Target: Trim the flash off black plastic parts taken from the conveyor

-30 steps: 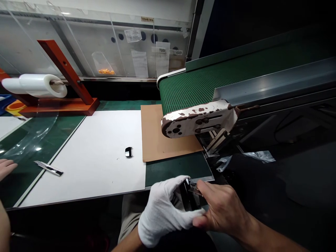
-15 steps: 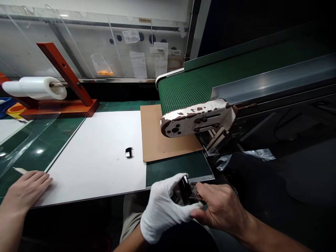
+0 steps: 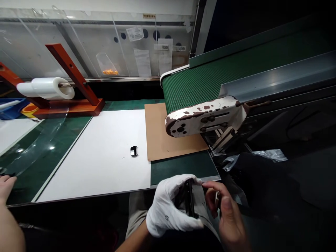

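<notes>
Green bench matting (image 3: 181, 169) ends just in front of me; past its edge my white-gloved left hand (image 3: 170, 206) wraps a glossy black part (image 3: 189, 197), held upright, while my bare right hand (image 3: 228, 213) pinches a small pale sliver (image 3: 216, 198) beside it. A loosened grip could let the part drop below the bench edge.

Nothing is legible: the small tan label (image 3: 149, 16) high on the far panel (image 3: 78, 45) and the white notices (image 3: 142, 62) below it seem printed, but look too small to read.
</notes>
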`<state>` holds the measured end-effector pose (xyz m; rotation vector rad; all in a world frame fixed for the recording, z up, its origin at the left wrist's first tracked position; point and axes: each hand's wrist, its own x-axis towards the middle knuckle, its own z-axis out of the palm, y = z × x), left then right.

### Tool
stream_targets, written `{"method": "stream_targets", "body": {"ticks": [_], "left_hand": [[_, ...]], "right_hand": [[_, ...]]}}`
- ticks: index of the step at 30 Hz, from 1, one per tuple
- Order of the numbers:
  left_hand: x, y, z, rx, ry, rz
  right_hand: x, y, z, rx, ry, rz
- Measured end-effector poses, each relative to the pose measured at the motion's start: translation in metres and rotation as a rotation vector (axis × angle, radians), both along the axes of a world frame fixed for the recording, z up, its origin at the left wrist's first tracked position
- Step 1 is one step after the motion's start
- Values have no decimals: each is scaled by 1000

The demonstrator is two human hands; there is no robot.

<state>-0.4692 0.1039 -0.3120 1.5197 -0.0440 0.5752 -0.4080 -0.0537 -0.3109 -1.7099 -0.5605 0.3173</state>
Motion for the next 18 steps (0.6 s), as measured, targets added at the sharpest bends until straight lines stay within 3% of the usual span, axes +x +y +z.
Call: {"method": "stream_targets", "body": {"ticks": [2, 8, 14, 16, 18], "left_hand": [[0, 0, -2, -18, -9, -18], [-4, 1, 1, 0, 77, 2], [-8, 4, 9, 82, 97, 46], [-8, 7, 9, 197, 136, 75], [-10, 18, 9, 435, 255, 157]], "right_hand": [[-3, -2, -5, -40, 87, -43], [4, -10, -22, -71, 109, 94], [5, -9, -30, -105, 128, 114], [5, -9, -31, -126, 139, 115], [6, -10, -33, -149, 164, 119]]}}
